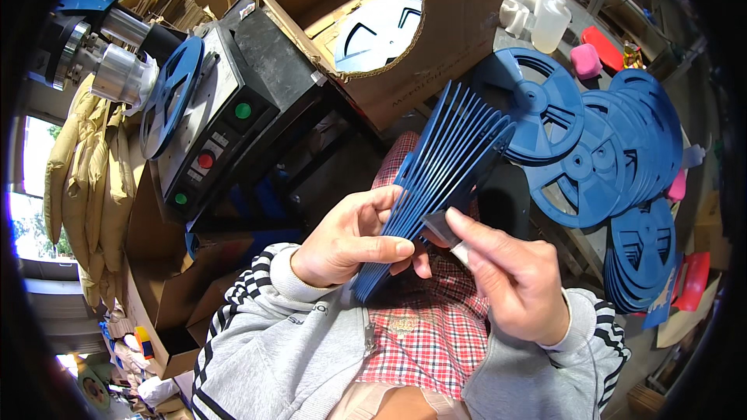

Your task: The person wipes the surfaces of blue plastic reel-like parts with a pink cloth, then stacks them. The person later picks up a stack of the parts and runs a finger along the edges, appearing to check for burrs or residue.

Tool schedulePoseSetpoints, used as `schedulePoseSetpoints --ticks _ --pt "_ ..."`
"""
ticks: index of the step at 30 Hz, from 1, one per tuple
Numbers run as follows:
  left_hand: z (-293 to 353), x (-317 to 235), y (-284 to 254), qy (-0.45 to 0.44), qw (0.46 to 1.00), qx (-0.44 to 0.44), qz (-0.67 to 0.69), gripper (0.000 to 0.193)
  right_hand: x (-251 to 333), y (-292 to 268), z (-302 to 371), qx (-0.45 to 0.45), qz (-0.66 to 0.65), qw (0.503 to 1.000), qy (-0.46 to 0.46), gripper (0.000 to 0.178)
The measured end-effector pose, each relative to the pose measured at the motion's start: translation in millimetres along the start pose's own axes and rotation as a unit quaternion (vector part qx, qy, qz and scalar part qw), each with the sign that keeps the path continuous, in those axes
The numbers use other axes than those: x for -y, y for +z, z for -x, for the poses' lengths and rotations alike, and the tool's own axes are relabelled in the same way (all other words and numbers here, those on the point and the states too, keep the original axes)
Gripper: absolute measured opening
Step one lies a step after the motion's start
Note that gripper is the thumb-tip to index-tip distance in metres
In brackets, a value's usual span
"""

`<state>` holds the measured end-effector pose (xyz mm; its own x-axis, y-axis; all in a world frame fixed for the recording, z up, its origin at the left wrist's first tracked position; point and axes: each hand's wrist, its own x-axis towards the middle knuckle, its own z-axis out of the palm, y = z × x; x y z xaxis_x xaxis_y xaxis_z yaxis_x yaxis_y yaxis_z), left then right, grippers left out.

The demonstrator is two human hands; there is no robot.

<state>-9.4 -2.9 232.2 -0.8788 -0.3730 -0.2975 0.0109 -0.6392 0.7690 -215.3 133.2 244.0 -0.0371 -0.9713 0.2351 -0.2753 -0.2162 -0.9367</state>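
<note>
My left hand (346, 245) is wrapped round a stack of thin blue plastic reel discs (451, 152), held on edge over my lap and fanned apart at the top. Its thumb lies across the near edges of the discs. In my right hand (523, 289), thumb and index finger pinch a small dark, flat blade (440, 227) with a pale lower part. The blade's tip is close to the right side of the stack; I cannot tell whether it touches. Fingers of my left hand show partly behind the stack, beside the blade.
Blue spoked reel discs (580, 162) lie in overlapping piles on the right. Behind the stack stands a cardboard box (436, 54) with a pale disc inside. A machine (226, 109) with green and red buttons holds a blue disc (175, 97) at left. A bottle (551, 25) stands far right.
</note>
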Motion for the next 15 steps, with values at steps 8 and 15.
schedulePoseSetpoints --ticks 8,15 --pt "0.1 -2.7 5.1 0.001 1.000 -0.008 0.025 0.054 -10.3 -4.0 -3.7 -0.072 -0.014 0.997 0.002 0.039" --pt "0.5 -2.8 0.8 -0.012 1.000 0.008 0.020 0.055 -10.8 -2.5 -8.4 -0.071 -0.014 0.997 0.006 0.038"
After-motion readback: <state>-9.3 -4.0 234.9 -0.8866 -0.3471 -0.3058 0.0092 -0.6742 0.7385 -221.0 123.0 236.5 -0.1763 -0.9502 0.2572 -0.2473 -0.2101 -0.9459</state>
